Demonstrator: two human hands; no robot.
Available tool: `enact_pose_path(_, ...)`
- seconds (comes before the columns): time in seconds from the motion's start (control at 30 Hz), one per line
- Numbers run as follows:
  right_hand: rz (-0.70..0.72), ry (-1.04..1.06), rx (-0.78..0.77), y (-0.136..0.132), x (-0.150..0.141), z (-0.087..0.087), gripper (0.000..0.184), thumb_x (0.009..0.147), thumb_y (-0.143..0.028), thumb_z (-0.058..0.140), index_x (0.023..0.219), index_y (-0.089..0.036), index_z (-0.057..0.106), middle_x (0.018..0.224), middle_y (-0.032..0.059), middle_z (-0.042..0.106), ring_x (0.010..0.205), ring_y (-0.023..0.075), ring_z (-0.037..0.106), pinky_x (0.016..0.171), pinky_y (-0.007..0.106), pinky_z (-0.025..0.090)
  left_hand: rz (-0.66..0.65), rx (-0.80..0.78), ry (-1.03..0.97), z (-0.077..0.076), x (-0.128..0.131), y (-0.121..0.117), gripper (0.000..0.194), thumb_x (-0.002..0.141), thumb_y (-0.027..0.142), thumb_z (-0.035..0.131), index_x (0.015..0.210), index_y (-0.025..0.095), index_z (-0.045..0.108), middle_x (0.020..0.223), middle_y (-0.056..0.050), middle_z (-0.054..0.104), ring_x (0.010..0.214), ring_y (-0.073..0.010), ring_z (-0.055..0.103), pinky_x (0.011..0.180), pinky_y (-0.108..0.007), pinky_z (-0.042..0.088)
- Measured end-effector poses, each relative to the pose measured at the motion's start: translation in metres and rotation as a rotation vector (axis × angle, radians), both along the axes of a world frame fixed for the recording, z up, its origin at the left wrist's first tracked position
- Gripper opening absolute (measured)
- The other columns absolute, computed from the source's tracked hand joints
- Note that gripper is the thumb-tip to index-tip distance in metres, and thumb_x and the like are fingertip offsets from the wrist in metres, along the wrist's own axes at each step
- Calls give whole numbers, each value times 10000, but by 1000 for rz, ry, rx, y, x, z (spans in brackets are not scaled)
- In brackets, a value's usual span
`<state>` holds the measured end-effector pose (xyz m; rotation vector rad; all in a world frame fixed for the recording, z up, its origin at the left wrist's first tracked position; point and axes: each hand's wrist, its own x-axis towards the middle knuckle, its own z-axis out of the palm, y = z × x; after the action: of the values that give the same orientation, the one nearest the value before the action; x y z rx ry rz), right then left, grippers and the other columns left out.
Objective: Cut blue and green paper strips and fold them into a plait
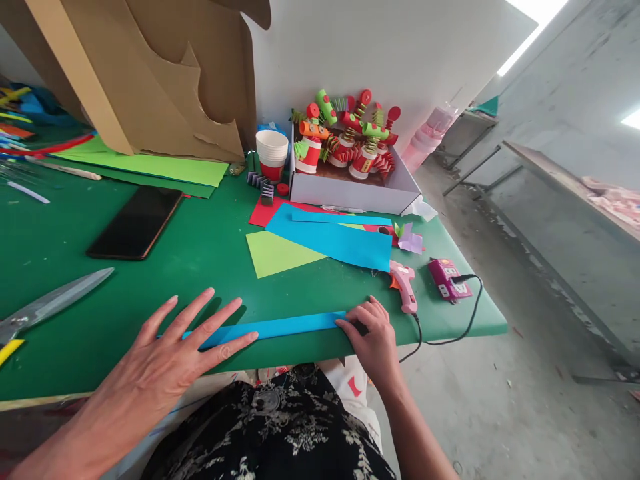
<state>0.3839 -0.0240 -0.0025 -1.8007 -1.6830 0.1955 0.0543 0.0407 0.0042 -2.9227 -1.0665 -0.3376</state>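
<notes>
A long blue paper strip (280, 327) lies along the front edge of the green table (200, 260). My left hand (175, 347) rests flat on the strip's left end, fingers spread and stretched out. My right hand (373, 333) presses on the strip's right end with its fingers bent down onto the paper. A pink glue gun (403, 283) lies just beyond my right hand.
Blue (335, 240), light green (275, 253) and red sheets lie mid-table. A white box (350, 190) of paper-cup crafts stands behind, stacked cups (271, 153) beside it. A black phone (136, 222) and scissors (50, 303) lie left. A pink power strip (447, 279) sits right. Cardboard (150, 73) leans behind.
</notes>
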Motion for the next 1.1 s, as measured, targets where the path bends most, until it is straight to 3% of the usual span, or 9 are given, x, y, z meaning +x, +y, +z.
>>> enact_pose_path(0.2,-4,16,-2,1,2,1,238,913,-331,622,698,-251,559,689,-27,592,668,179,587,1057,520,429,-1,-22,65,-4,-4,-1,1012,764,-131,335,1452,609,300,1595,91,392,1464,-344,363,1122,-707,340)
enact_pose_path(0.47,-98,-5,-3,2,-4,-2,272,926,-327,569,674,-249,505,686,-20,549,722,191,573,1074,510,405,3,-126,-27,-2,-2,3,910,793,-109,408,1389,578,449,1557,106,438,1437,-352,406,1138,-708,324)
enact_pose_path(0.73,-100,-41,20,2,-3,-4,270,923,-329,591,677,-251,512,680,-24,565,703,188,559,1043,482,415,10,-89,-59,0,1,-1,922,804,-116,340,1404,579,425,1553,109,444,1440,-336,407,1147,-689,317)
enact_pose_path(1.0,-95,-63,12,3,-3,-4,298,950,-344,559,673,-249,498,683,-12,562,723,197,539,994,463,426,15,-52,65,-10,-4,1,960,789,-95,324,1490,559,270,1606,92,374,1474,-327,344,1138,-668,347)
enact_pose_path(1.1,-88,-67,18,3,-2,-4,286,945,-328,569,679,-246,502,690,-14,561,732,196,543,995,458,422,-3,-49,72,-8,-5,0,958,792,-93,331,1482,569,277,1603,108,374,1478,-322,336,1157,-645,325)
